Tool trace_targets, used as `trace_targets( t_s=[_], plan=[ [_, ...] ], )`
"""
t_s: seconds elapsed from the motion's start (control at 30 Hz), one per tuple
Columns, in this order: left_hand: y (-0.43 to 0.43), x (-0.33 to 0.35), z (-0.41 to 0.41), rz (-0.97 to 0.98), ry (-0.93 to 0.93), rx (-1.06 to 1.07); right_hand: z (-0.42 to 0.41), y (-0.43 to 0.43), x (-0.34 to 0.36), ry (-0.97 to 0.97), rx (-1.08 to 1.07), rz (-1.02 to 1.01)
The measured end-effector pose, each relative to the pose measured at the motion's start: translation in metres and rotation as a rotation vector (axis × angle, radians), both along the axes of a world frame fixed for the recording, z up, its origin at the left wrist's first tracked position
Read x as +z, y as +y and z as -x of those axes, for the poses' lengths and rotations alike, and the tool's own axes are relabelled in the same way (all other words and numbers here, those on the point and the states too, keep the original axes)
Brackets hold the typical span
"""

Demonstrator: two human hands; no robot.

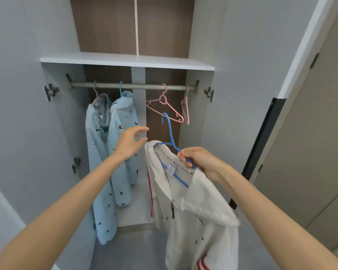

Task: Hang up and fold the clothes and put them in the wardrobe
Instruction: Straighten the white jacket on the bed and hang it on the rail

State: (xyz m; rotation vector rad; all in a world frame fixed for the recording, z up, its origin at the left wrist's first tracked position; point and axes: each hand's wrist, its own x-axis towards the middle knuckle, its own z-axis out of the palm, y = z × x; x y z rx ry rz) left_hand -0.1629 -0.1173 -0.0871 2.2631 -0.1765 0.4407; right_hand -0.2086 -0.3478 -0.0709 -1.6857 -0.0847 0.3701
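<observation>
The right hand (200,161) pinches the blue hanger (171,133) on its sloping wire, just below the twisted neck. The white hoodie (195,211) hangs from it, below and in front of those fingers (183,159). The left hand (130,143) holds nothing, its fingers (142,131) spread and relaxed just left of the hoodie's collar, in front of the blue coats (121,152).

The step in hand, I judge, is hooking the hanger over the rail (133,86), which runs above and beyond both hands. The bare stretch lies up from the left fingers, between the coats and the pink hangers (165,108), so that is the place to aim. The grip sits off-centre, so the load may tip. The free hand would do well to steady the collar while the hook rises. The nearer pink hanger hangs just above the hook and could snag it.

The blue hanger is thin coated wire with a wound neck and a narrow hook. The hoodie looks like thick, limp knit with red stripes, a zip and a collar label, and its shoulder below the right fingers sags loose. The coats look fleecy and are printed with small dark birds. The pink hangers seem to be notched plastic. The rail is a dull round metal bar
</observation>
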Motion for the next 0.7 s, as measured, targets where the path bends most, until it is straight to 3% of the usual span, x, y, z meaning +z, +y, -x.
trace_targets(
  t_s=[0.27,0.5,0.7],
  plan=[
    [0.079,-0.005,-0.066,-0.06,-0.044,0.179,-0.118,0.052,0.002,-0.004,0.091,0.061],
    [0.145,0.001,-0.189,-0.085,-0.025,0.186,-0.252,0.102,0.016,0.099,-0.069,-0.066],
    [0.175,-0.003,-0.29,-0.111,0.119,0.138,-0.352,0.144,0.019,0.105,-0.193,-0.079]
  ],
)
